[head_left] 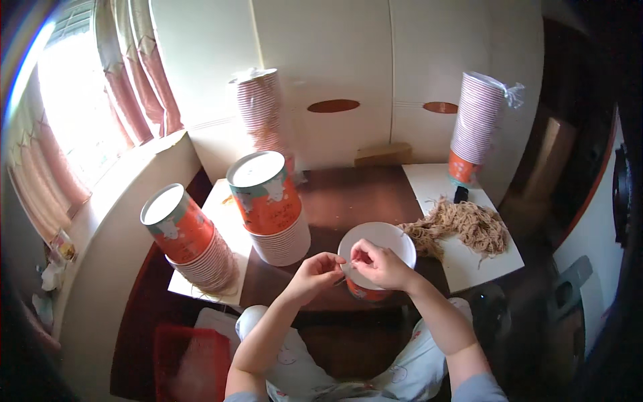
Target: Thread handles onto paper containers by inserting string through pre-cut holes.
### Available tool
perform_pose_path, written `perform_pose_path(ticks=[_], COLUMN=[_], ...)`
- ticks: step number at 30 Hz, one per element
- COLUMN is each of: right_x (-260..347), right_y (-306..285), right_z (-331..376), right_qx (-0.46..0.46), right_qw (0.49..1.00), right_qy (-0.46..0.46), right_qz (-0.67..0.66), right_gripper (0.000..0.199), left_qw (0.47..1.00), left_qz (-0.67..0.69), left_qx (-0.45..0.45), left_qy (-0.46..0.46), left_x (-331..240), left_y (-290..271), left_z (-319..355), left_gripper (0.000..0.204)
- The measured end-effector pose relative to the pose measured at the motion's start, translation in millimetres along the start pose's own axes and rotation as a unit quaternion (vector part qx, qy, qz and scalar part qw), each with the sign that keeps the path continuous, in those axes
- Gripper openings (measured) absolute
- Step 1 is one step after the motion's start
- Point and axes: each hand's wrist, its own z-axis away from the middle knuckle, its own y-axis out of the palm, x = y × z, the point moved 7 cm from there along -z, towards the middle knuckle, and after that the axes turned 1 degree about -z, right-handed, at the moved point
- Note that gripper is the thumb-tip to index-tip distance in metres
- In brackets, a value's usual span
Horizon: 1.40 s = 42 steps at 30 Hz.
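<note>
An upright paper bucket point(395, 234), white inside with an orange outer wall, stands at the table's front edge. Over its near rim, my left hand point(313, 276) and my right hand point(383, 265) meet with fingertips pinched close together. Something small and thin shows between them, too small to name; a short dark strand hangs by the left fingers. Just right of the bucket lies a heap of tan twine strands point(469, 226), spilling over a white board point(479, 264).
To the left, upside-down nested paper buckets stand in a near stack point(197, 244) and a taller-looking one point(268, 208). Wrapped bucket stacks rise at the back left point(258, 110) and the back right point(477, 120). A red bin point(191, 362) sits low at the left, beside my knee.
</note>
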Motion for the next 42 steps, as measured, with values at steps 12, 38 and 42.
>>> perform_pose_path(ticks=[12, 38, 42], right_x=[7.1, -2.2, -8.9], right_y=[1.0, 11.9, 16.7], right_z=[4.7, 7.1, 5.3], right_qx=[-0.068, -0.013, -0.057], right_qw=[0.957, 0.992, 0.994], right_qy=[-0.157, -0.042, -0.026], right_qz=[0.236, 0.121, 0.088], right_gripper=[0.007, 0.016, 0.019], left_qw=[0.999, 0.989, 0.991], left_qz=[-0.026, -0.140, -0.129], left_qx=[0.026, -0.004, -0.007], left_qy=[-0.031, 0.042, 0.040], left_x=[9.0, 11.4, 6.2], left_y=[8.6, -8.5, -4.8], left_z=[1.2, -3.3, -1.8], left_gripper=[0.010, 0.013, 0.015])
